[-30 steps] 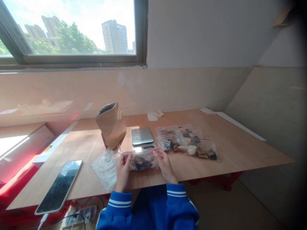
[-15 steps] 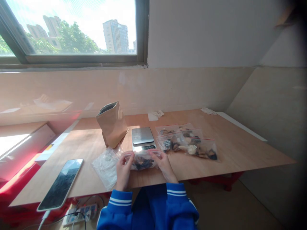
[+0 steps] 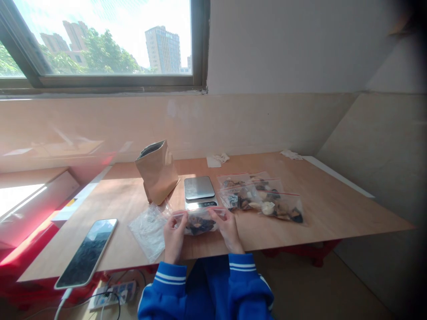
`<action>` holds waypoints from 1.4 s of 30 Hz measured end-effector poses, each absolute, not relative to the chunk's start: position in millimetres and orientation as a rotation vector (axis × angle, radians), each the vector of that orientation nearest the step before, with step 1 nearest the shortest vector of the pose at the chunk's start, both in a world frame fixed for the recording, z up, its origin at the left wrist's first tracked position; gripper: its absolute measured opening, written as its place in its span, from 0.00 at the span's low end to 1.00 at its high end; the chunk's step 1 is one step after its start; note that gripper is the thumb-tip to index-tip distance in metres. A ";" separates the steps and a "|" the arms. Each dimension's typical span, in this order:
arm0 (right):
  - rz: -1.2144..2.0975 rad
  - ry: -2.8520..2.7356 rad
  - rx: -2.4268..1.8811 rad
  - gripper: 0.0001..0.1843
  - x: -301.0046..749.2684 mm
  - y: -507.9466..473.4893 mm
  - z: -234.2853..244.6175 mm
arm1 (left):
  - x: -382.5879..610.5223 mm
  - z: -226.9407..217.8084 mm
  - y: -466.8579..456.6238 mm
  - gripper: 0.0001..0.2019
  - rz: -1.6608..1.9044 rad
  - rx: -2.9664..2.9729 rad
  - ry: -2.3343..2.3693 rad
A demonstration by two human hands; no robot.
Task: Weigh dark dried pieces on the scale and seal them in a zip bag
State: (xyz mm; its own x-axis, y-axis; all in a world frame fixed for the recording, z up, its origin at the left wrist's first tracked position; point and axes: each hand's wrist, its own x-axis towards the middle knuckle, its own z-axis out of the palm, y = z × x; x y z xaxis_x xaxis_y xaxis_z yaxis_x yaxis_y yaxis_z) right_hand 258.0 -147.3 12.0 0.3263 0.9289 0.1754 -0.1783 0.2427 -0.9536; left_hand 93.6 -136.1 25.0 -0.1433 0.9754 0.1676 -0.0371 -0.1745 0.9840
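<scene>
A clear zip bag [image 3: 199,224] with dark and brown dried pieces inside is stretched between my hands near the table's front edge. My left hand [image 3: 175,235] pinches the left end of its top strip. On the right part of the same strip, my right hand [image 3: 227,226] is closed with thumb and fingers. Just behind the bag stands a kitchen scale [image 3: 199,189] with a steel plate and a small display. To the left lie thin empty-looking clear bags [image 3: 148,233], and an open brown paper pouch [image 3: 158,173] stands behind them.
Several filled zip bags [image 3: 280,208] lie overlapping right of the scale. A phone [image 3: 87,253] with a white cable rests at the front left. White paper [image 3: 213,162] lies at the table's back edge. Below the table is a power strip [image 3: 115,294].
My right hand has shifted slightly along the bag's top strip, still pinching it. The whole view has moved a little; the other things stay in place.
</scene>
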 end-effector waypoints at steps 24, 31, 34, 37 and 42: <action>0.880 -1.003 -1.056 0.13 254.9 -148.5 15.6 | 101.8 26.3 -143.0 0.14 1.428 1.161 1.093; 1.102 -1.063 -0.916 0.16 255.4 -152.6 22.3 | 100.0 31.2 -144.6 0.15 1.350 1.153 1.067; 1.099 -1.093 -0.919 0.15 256.6 -155.5 25.7 | 99.9 28.0 -144.0 0.15 1.336 1.165 1.047; 1.119 -1.110 -0.924 0.15 256.7 -155.8 24.6 | 101.1 25.5 -143.8 0.14 1.322 1.159 1.046; 1.052 -1.069 -0.945 0.13 253.8 -154.4 21.7 | 103.6 28.8 -145.4 0.14 1.312 1.191 1.030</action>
